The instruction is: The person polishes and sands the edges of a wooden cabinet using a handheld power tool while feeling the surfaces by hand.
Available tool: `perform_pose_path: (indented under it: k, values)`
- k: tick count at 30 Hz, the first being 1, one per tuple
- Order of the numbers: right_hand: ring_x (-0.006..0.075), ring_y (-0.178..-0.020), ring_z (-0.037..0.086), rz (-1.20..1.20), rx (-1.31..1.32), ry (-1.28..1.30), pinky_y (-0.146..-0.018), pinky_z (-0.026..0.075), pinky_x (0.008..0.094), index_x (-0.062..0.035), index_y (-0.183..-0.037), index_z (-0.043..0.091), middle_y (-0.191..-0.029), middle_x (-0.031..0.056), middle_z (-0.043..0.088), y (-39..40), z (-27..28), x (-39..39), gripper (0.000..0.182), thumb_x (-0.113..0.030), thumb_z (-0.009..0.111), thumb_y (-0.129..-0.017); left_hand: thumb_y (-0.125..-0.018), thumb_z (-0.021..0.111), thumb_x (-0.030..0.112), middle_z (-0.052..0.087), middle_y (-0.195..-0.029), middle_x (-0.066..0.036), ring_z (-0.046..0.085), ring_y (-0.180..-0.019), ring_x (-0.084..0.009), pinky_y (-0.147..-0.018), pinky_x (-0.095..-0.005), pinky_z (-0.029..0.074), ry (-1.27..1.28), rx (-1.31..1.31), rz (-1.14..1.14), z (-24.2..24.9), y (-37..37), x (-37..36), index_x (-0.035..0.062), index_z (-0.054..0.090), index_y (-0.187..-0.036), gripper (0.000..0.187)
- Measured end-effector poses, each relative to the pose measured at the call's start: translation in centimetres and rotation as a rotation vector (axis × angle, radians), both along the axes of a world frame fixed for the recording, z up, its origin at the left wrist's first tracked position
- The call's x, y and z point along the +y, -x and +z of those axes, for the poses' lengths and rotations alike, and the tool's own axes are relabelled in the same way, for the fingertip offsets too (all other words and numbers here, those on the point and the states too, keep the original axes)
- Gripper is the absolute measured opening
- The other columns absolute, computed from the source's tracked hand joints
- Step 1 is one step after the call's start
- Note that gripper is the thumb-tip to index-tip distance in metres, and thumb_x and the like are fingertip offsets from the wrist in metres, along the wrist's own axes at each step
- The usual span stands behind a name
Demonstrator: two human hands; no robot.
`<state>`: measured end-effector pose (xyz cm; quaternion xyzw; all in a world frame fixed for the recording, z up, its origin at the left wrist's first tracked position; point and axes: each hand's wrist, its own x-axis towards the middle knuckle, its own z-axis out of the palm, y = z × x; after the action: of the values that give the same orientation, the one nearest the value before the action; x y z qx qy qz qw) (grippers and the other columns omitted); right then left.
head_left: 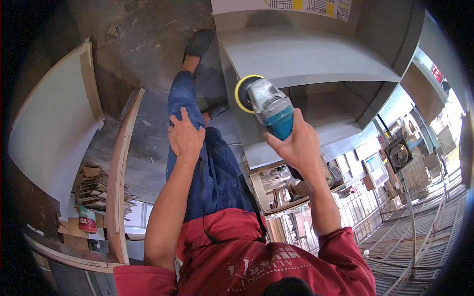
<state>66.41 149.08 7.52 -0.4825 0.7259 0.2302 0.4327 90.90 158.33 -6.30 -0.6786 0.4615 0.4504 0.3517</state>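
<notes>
My right hand (300, 145) grips an angle grinder (275, 109) by its teal body, fingers wrapped around it. Its metal gear head points up and left, and a round black pad with a yellow rim (238, 94) is fitted at the end. The pad overlaps the front edge of a grey-white cabinet (306, 59) in this view. On my jeans, near the knee, my left hand (186, 135) rests with its fingers spread and nothing in them. The lower part of the grinder is partly hidden behind my right hand.
A curved white panel (54, 123) and an upright wooden frame piece (123, 167) stand to the left. Near them are stacked wood offcuts (94, 190) and a paint can (87, 219). A square fan (398, 154) stands at the right.
</notes>
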Motion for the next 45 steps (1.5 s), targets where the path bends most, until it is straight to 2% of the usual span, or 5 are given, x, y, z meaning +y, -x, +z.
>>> perform_pose_path:
  k: [11,21,28,36,45]
  values:
    - [0.0488,-0.089,0.071,-0.234,0.186,0.176,-0.076,0.055,0.0505,0.0022,-0.105,0.059,-0.091,0.0298,0.072,12.9,0.6,-1.4,0.053,-0.037,0.084,-0.079,-0.082,0.083,0.034,0.052,-0.145,-0.025,0.066,-0.115,-0.045,-0.099,-0.0478,0.055,0.068,-0.002,-0.073,0.0,0.5,-1.0,0.0128,0.045,-0.156,0.086]
    - [0.0259,-0.096,0.071,-0.342,0.315,0.18,-0.09,0.054,0.038,-0.0007,-0.118,0.069,-0.102,0.0159,0.075,30.8,-0.3,-3.5,0.056,-0.04,0.083,-0.081,-0.079,0.086,0.034,0.051,-0.147,-0.025,0.066,-0.116,-0.0447,-0.098,-0.0472,0.057,0.036,-0.024,-0.157,-0.3,1.2,-2.5,0.0145,0.044,-0.157,0.091]
    - [0.017,-0.079,0.066,-0.45,0.372,0.175,-0.076,0.053,0.0341,-0.0021,-0.113,0.07,-0.09,0.0055,0.072,37.8,-0.9,-6.0,0.052,-0.042,0.083,-0.082,-0.081,0.085,0.034,0.048,-0.151,-0.026,0.064,-0.121,-0.0452,-0.1,-0.0482,0.056,-0.008,-0.032,-0.189,0.1,1.4,-4.0,0.0134,0.045,-0.157,0.088]
    - [0.0199,-0.084,0.068,-0.332,0.229,0.205,-0.08,0.054,0.0362,-0.0009,-0.113,0.069,-0.094,0.0093,0.074,29.7,-0.6,-3.2,0.054,-0.042,0.084,-0.081,-0.081,0.084,0.033,0.051,-0.148,-0.027,0.065,-0.12,-0.0455,-0.1,-0.0474,0.057,-0.011,-0.006,-0.18,0.1,0.6,-3.6,0.0124,0.045,-0.156,0.087]
    - [0.0521,-0.087,0.067,-0.144,0.087,0.066,-0.074,0.053,0.0567,-0.0013,-0.108,0.051,-0.087,0.029,0.07,10.6,0.8,-0.6,0.058,-0.039,0.084,-0.078,-0.083,0.08,0.029,0.05,-0.152,-0.026,0.059,-0.128,-0.0478,-0.109,-0.0485,0.05,-0.042,0.012,-0.077,0.0,-1.2,-2.6,0.0088,0.046,-0.155,0.082]
